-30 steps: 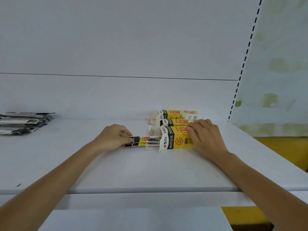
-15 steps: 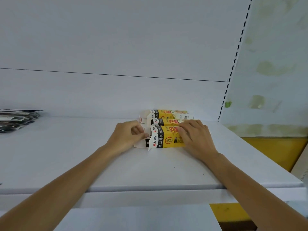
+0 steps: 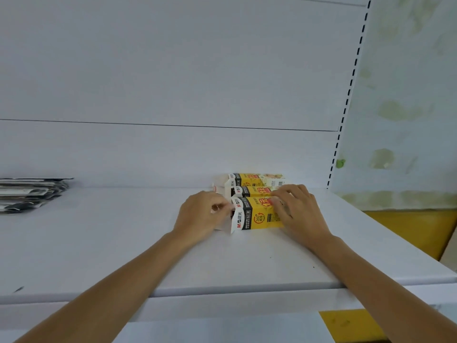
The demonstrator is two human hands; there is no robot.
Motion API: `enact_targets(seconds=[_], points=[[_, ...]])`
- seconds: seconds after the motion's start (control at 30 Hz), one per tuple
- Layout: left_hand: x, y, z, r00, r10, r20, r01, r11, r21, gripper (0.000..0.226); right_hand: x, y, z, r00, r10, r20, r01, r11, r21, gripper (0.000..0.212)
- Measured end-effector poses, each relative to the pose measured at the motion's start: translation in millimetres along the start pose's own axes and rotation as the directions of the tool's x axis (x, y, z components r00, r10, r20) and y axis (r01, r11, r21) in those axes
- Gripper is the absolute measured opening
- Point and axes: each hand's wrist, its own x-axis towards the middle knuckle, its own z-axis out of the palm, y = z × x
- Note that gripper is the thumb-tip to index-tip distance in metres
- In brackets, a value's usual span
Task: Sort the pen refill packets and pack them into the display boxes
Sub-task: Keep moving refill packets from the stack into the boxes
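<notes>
Front box (image 3: pixel 257 216), on the shelf (image 3: pixel 123 243), lies long axis left–right, mouth leftward. Left grip (image 3: pixel 200 216), at that mouth, pinches a white flap (image 3: pixel 218 207); right grip (image 3: pixel 296 209), fingers straight, presses the box's right half. Packets (image 3: pixel 27 194) lie well left.

One yellow-and-black cardboard display box (image 3: pixel 257 215) lies on the white shelf (image 3: pixel 123 243), with two like boxes (image 3: pixel 252 185) directly behind. The left hand (image 3: pixel 200 216) pinches its open white flap end; the right hand (image 3: pixel 300 210) rests on top.
</notes>
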Motion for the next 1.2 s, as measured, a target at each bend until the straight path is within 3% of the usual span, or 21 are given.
enact_targets(seconds=[0.07,0.13,0.27,0.37,0.63,0.87,1.0,1.2], points=[[-1.0,0.2,1.6,0.973,0.054,0.225,-0.073,0.994,0.076,0.039,-0.1,-0.5,-2.6,0.998,-0.051,-0.044,0.050,0.999,-0.016,0.047],[-1.3,-1.0,3.1,0.955,0.088,0.283,-0.129,0.983,0.128,0.026,5.2,-4.5,-7.7,0.995,-0.076,-0.065,0.076,0.997,0.007,0.037],[1.4,-6.9,-14.8,0.987,0.163,0.009,-0.162,0.974,0.156,0.020,40.8,-35.0,-25.4,0.991,0.111,-0.072,-0.085,0.953,0.290,0.036],[-3.9,-26.7,-45.1,0.985,0.174,0.015,-0.174,0.968,0.179,0.021,73.9,-76.5,-25.5,0.986,0.101,-0.131,-0.038,0.911,0.410,0.042],[-76.5,-138.3,-177.3,0.963,-0.133,-0.234,0.201,0.933,0.299,0.016,119.0,-245.0,36.5,0.950,-0.238,-0.203,0.307,0.831,0.465,0.042],[-162.3,-236.9,-297.7,0.875,-0.311,-0.370,0.424,0.863,0.276,0.019,131.7,-411.9,115.2,0.901,-0.424,-0.090,0.404,0.745,0.531,0.054],[-168.3,-298.0,-349.6,0.878,-0.340,-0.338,0.440,0.851,0.286,0.025,140.1,-462.6,157.2,0.861,-0.509,-0.004,0.457,0.770,0.445,0.051],[-142.9,-354.6,-378.7,0.913,-0.230,-0.337,0.310,0.928,0.206,0.025,174.8,-474.7,168.4,0.948,-0.300,-0.106,0.317,0.865,0.390,0.046]])
